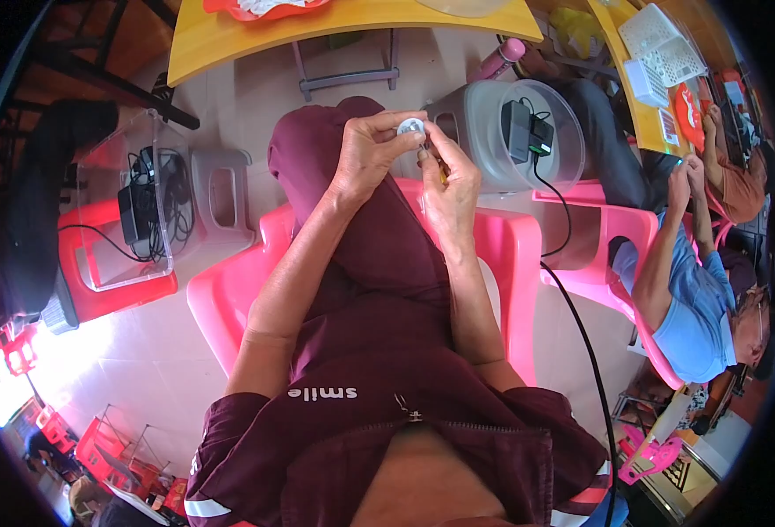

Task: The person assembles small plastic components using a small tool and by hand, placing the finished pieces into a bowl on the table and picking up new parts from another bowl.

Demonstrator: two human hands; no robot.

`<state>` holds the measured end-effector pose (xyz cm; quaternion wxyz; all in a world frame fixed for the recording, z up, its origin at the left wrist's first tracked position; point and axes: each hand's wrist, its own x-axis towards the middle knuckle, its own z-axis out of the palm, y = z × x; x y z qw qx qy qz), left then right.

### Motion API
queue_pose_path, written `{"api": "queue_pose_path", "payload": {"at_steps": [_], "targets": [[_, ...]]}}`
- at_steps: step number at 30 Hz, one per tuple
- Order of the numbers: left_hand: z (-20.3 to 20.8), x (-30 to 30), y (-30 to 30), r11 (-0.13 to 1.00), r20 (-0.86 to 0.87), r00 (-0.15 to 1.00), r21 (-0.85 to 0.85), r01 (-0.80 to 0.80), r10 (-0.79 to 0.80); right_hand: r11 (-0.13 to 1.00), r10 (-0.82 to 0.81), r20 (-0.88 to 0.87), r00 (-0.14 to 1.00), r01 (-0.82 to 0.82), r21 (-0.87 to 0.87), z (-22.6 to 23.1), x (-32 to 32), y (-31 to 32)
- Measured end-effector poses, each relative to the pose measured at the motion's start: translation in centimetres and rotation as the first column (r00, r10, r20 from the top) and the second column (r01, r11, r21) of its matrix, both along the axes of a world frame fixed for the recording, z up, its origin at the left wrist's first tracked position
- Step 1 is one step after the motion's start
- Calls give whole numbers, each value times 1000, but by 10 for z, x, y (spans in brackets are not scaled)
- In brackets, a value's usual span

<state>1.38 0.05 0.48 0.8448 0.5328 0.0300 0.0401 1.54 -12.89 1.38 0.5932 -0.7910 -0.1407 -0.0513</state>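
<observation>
Above my lap, in front of my knees, both hands meet. My left hand (365, 151) pinches a small round white piece (411, 126) between thumb and fingers; its exact kind is too small to tell. Just right of it, my right hand (452, 189) is closed around a slim tool with a yellow handle (443, 173), whose thin tip is near the white piece. The right fingers hide most of this tool, and its type does not show. The right index finger touches or nearly touches the white piece's edge.
Ahead is a yellow table (352, 25) with a red tray (264, 9) of white pieces. At right, a clear tub (572, 123) holds black power adapters, its cable (585, 325) trailing beside my pink chair (519, 290). A clear box (97, 255) of cables stands left. A co-worker (691, 307) sits right.
</observation>
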Motion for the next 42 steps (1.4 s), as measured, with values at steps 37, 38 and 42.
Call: {"api": "queue_pose_path", "payload": {"at_steps": [37, 38, 42], "targets": [[2, -1, 5, 989, -67, 989, -65, 130, -134, 945, -41, 155, 987, 89, -315, 15, -6, -6], [2, 0, 4, 991, -54, 991, -61, 121, -125, 941, -47, 164, 985, 99, -325, 15, -6, -5], [2, 0, 2, 992, -37, 993, -69, 106, -108, 928, -62, 170, 983, 120, -352, 16, -7, -3]]}}
